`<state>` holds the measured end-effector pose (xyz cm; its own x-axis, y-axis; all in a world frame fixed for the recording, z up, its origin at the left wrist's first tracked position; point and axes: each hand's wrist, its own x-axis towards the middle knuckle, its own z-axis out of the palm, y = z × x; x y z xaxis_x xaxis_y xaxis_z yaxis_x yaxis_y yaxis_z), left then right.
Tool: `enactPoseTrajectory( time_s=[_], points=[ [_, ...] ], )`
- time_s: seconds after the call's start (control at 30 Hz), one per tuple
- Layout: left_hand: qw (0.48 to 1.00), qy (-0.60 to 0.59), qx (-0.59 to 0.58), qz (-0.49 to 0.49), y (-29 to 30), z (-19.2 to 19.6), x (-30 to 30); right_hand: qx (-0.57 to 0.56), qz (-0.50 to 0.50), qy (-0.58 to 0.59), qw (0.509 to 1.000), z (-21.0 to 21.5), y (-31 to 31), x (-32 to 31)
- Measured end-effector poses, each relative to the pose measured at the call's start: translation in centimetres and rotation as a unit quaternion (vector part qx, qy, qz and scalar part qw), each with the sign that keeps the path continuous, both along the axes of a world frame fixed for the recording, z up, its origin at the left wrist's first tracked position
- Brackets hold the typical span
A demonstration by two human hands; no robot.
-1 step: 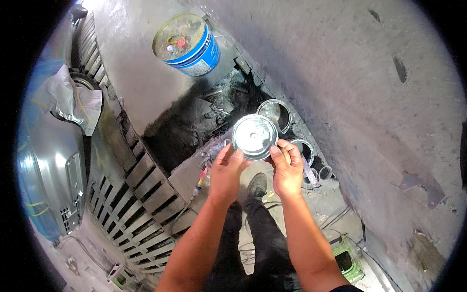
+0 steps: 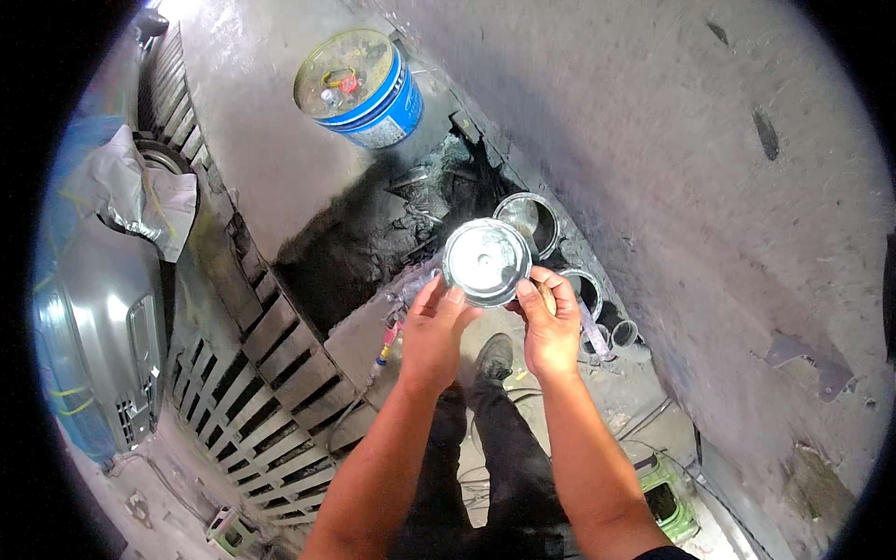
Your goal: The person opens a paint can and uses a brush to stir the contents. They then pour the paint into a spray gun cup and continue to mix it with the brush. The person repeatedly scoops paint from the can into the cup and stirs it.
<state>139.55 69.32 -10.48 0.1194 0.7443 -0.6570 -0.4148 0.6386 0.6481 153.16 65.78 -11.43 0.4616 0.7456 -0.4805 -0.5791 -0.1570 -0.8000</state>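
A round, shiny metal can lid (image 2: 487, 261) with ringed edges is held up in front of me between both hands. My left hand (image 2: 434, 331) grips its lower left rim with the thumb and fingers. On the lower right rim, my right hand (image 2: 549, 322) is closed, and a tan, wood-like piece (image 2: 547, 299) shows among its fingers; I cannot tell what it is. Just behind the lid stands an open round can (image 2: 546, 229) with a dirty inside. Partly hidden by my right hand is a second open can (image 2: 588, 287).
A blue bucket (image 2: 397, 117) with small caps on its lid stands ahead. Slatted floor grating (image 2: 271, 373) runs along the left, beside a silver car panel (image 2: 112, 299). A red-and-blue fitting (image 2: 385, 345) lies near my left hand. The grey wall (image 2: 728, 233) rises at right.
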Motion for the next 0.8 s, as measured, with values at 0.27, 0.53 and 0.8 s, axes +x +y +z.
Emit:
enactPoseTrajectory(
  time_s=[0.27, 0.53, 0.8],
  points=[
    [0.999, -0.034, 0.024, 0.013, 3.6, 0.9, -0.4, 0.011, 0.063, -0.038, 0.997, 1.2, 1.5, 2.1],
    [0.999, -0.031, 0.022, 0.037, 9.5, -1.5, -6.1, -0.008, -0.026, -0.104, 0.994, 3.3, 5.3, 2.7],
    [0.999, -0.009, 0.024, 0.034, 14.7, -1.4, -10.9, 0.027, 0.039, -0.116, 0.992, 5.8, 10.9, -1.9]
  ],
)
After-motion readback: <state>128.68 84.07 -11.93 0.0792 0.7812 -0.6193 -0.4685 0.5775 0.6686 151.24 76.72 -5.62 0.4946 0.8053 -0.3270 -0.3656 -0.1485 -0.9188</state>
